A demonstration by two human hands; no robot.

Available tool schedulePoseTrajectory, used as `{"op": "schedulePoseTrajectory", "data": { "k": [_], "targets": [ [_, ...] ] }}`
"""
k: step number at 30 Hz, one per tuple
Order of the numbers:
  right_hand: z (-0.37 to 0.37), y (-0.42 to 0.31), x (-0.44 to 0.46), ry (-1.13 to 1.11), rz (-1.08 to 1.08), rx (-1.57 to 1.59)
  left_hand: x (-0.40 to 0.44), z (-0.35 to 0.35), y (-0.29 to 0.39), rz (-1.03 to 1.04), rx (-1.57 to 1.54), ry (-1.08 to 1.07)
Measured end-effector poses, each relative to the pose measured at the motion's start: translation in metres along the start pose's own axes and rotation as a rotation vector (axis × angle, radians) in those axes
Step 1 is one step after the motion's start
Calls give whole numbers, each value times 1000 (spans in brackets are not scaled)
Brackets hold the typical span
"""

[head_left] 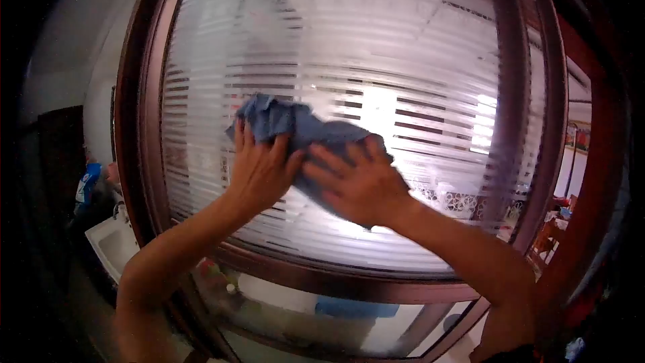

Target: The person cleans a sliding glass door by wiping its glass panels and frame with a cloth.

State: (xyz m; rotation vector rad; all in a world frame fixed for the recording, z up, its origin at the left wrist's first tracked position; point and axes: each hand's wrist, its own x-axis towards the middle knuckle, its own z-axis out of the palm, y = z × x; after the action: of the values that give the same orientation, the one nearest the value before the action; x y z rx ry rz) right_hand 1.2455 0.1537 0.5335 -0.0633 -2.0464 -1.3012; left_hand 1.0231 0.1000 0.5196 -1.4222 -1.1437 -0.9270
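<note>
A crumpled blue-grey cloth (pixel 329 136) lies against the ribbed, frosted glass pane (pixel 396 54) of a brown-framed door or window. My left hand (pixel 262 168) holds the cloth's left part to the glass, fingers pointing up and slightly bent over it. On the cloth's lower right part, my right hand (pixel 363 181) presses with its fingers spread, holding it to the pane. Both arms reach up from the lower corners. The palms and the cloth beneath them are hidden.
Brown frame (pixel 144 101) borders the pane, and a crossbar (pixel 316 275) runs below it. Beneath is a lower glass panel (pixel 295 323) with a blue shape behind it. A white sink (pixel 114 245) stands at left, near a blue packet (pixel 87 185).
</note>
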Motion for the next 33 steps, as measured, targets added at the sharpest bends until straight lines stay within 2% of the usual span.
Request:
{"op": "schedulePoseTrajectory", "data": {
  "k": [6,9,11,12,15,16,17,19,22,25,27,29,30,32,33],
  "targets": [
    [-33,69,7,72,171,-192,106,13,20,36,98,300],
    [-48,107,14,138,224,-307,163,4,34,-7,57,192],
    [-52,133,17,148,262,-379,200,16,40,1,-1,316],
    [-50,146,17,153,286,-449,218,13,44,-6,-24,249],
    [-47,176,17,263,329,-535,266,15,62,-51,-191,301],
    [-45,185,19,292,352,-578,271,11,76,-135,-183,365],
    [-42,196,19,310,376,-628,269,-2,81,-51,-171,318],
    [-43,211,24,321,417,-753,303,25,81,21,-118,444],
    [-44,242,35,224,417,-861,311,22,80,44,53,485],
    [-53,231,60,273,312,-949,307,-2,63,88,-64,317],
    [-50,241,75,235,310,-1011,320,-3,86,-270,212,435],
    [-50,253,86,186,311,-1077,331,-4,88,-445,330,455],
    [-49,264,93,241,209,-1101,329,-10,80,-440,315,422],
    [-43,290,114,351,1,-1135,333,-13,42,-237,140,460],
    [-40,292,127,360,-6,-1103,346,-8,4,-39,-19,531]
  ]
}}
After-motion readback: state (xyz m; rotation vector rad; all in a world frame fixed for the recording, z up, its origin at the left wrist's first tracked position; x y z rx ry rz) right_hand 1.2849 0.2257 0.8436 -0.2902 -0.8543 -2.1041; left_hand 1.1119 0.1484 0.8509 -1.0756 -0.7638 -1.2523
